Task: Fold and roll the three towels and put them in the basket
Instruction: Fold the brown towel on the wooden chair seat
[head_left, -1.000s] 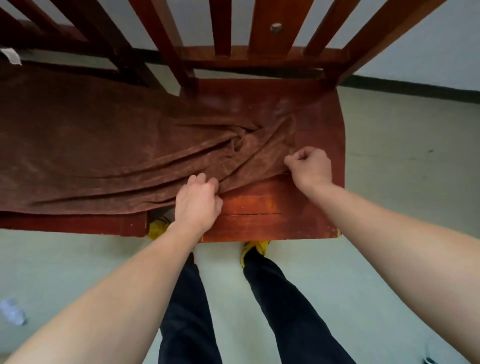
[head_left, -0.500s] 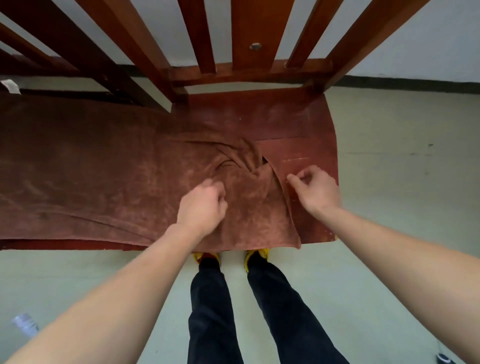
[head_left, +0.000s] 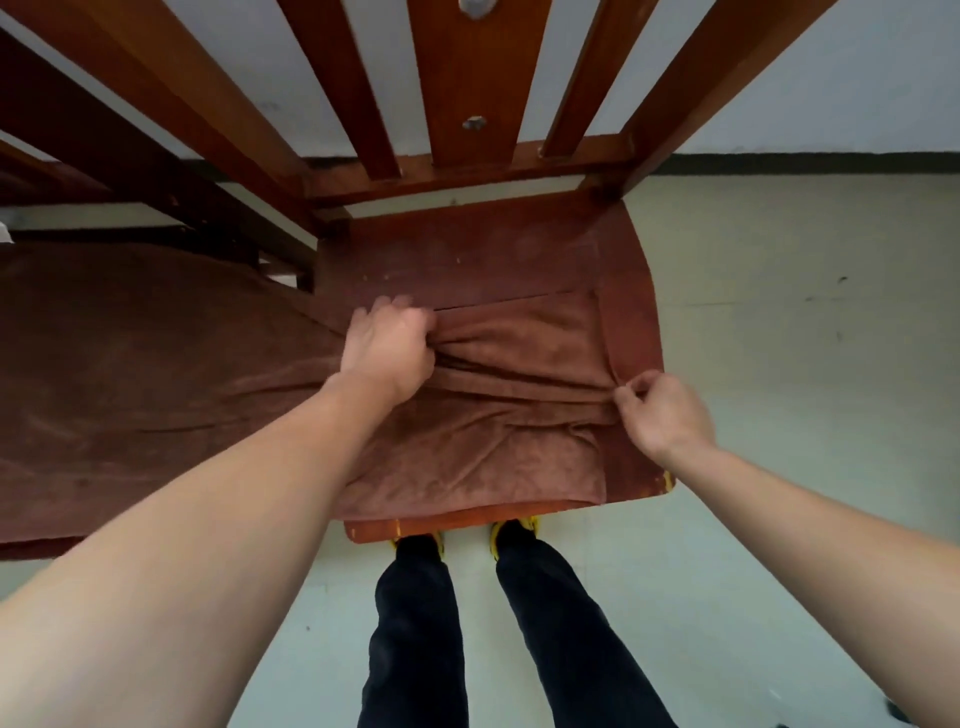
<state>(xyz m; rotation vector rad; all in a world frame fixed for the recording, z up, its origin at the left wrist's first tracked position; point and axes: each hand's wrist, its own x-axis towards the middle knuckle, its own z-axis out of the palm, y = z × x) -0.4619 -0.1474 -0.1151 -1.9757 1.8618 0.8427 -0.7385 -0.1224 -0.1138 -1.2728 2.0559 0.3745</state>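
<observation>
A: Where does the towel (head_left: 483, 452) lie?

B: Spread over the wooden chair seat (head_left: 467, 249), with its right end stopping just short of the seat's right edge. The rest runs off to the left, covering whatever carries it there. Near the front edge it lies fairly flat; across the middle it is bunched into ridges.

A: And the left hand?

B: The left hand (head_left: 387, 348) sits palm down near the middle of the seat, forearm reaching in from the lower left. Its fingers are curled tight into a gather of cloth — the folds fan out from that grip toward the right.

A: The right one?

B: The right hand (head_left: 667, 413) is at the seat's right edge, back of the hand up. Thumb and forefinger pinch the towel's right hem, and the other fingers are loosely tucked under. The cloth between the two hands is drawn into long creases — how much fabric each grip holds I cannot tell.
</observation>
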